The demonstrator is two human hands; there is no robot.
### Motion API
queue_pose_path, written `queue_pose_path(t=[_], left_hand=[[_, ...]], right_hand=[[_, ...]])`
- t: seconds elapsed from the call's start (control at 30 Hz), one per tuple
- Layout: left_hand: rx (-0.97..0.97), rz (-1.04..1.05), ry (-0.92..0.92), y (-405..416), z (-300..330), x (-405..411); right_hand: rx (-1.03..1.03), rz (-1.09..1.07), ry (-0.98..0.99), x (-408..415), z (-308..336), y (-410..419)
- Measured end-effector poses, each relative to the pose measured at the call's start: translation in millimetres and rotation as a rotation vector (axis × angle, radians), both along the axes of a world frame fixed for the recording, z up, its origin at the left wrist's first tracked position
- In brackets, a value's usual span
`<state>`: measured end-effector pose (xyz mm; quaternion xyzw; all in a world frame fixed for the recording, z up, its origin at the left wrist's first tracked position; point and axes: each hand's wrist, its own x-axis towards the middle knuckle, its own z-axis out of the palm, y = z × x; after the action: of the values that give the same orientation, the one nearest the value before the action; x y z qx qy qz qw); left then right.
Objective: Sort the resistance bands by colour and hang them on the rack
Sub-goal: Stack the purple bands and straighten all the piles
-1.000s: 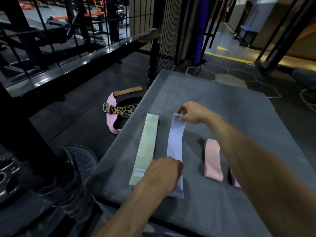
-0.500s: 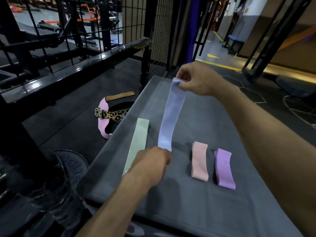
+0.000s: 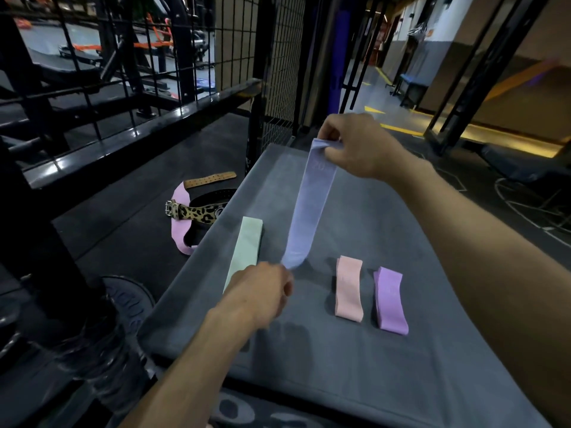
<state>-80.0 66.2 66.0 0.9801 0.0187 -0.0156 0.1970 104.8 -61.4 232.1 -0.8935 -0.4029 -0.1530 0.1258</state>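
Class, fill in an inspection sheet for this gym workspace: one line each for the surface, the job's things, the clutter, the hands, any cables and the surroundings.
Surface: grey padded platform, bare in front of the bands.
Job's things: blue-lilac band held up off the pad, stretched between both hands; mint green band lying flat at the left; pink band and purple band lying side by side at the right, apart.
Clutter: leopard-print belt and pink belt on the floor, left of the pad.
Hands: left hand grips the band's near end; right hand pinches its far end.
Cables: nothing seen.
Surroundings: black wire-mesh rack behind; weight plate on the floor.
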Motion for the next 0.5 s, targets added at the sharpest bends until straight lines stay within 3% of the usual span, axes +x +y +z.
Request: queue_pose_path(t=[0.27,0.5], left_hand=[[-0.049,0.002,-0.026,5,-2,6],[-0.054,0.023,-0.014,14,-1,12]], right_hand=[[-0.181,-0.007,0.075,12,19,10],[-0.052,-0.083,-0.037,28,7,20]])
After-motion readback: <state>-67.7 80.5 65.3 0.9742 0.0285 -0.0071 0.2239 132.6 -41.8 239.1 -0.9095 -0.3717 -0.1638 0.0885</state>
